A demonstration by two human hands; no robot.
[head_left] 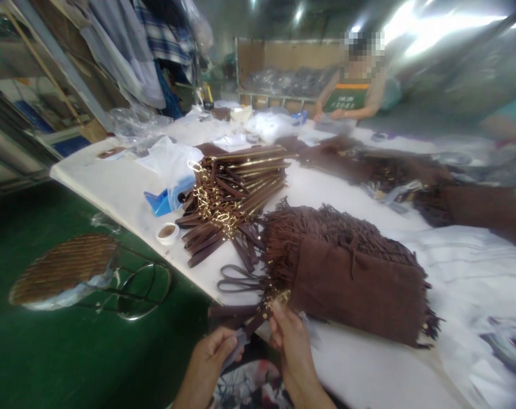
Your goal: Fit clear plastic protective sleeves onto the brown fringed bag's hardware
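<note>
At the near table edge, my left hand (211, 355) is closed around a brown strap (254, 325); a greyish piece, perhaps a wrapping, shows under the thumb. My right hand (294, 341) pinches the gold-coloured metal hardware (279, 296) near the strap's other end, and its fingertips partly hide it. Just beyond the right hand lies a stack of dark brown fringed fabric pieces (360, 289). A looped brown strap (241, 279) sticks out to the left of that stack. Farther off is a heap of brown straps with gold clasps (224, 207).
Left of the strap heap are a small round tub (167, 233), a blue object (158, 201) and clear plastic bags (173, 156). A round stool (66, 270) stands on the green floor. White sheeting (475, 267) lies at right. Across the table works a person in a green apron (347, 97).
</note>
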